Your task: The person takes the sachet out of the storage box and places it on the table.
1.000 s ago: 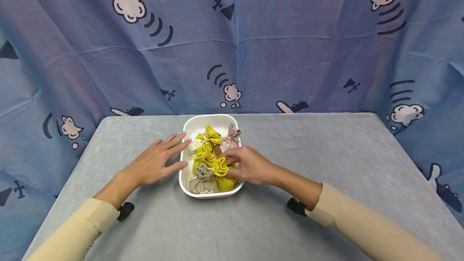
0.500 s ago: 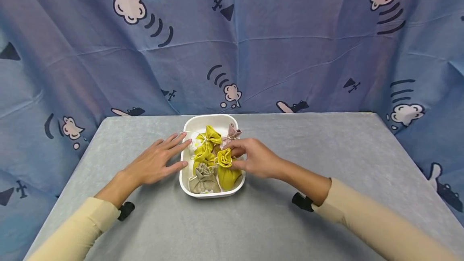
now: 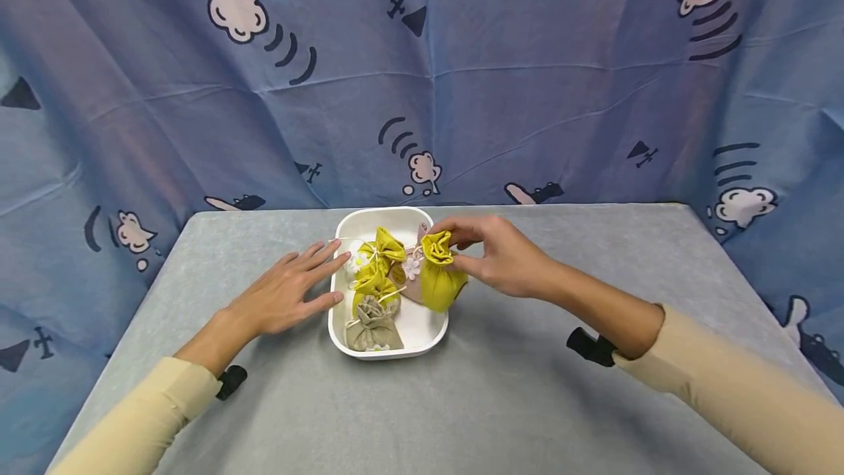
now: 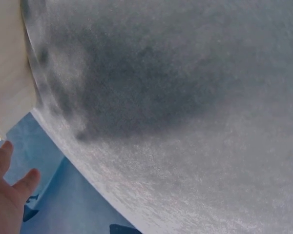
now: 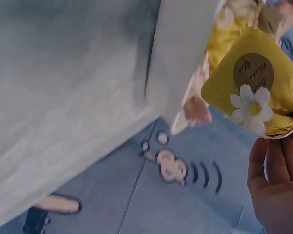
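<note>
My right hand [image 3: 497,255] pinches the gathered neck of a yellow drawstring pouch [image 3: 440,284], which hangs over the right side of the white tub [image 3: 339,339]. In the right wrist view this pouch [image 5: 263,73] shows a white daisy and a round brown label. My left hand [image 3: 290,292] has its fingers spread, with the fingertips at the tub's left rim. Inside the tub sit two more yellow pouches, one at the back [image 3: 382,248] and one in the middle [image 3: 374,288]. A grey-beige pouch [image 3: 373,328] lies at the front, and a pink pouch [image 3: 412,281] is partly hidden behind the held one.
The tub stands on a table under a grey cloth [image 3: 567,402], towards its far edge. A blue patterned curtain [image 3: 527,79] hangs behind and at both sides. A black band [image 3: 590,347] sits at my right wrist, another [image 3: 231,382] at my left.
My right hand has lifted the yellow pouch from the tub's front right corner, up and to the right. The tub's white floor now shows there. The left hand stays in place.
</note>
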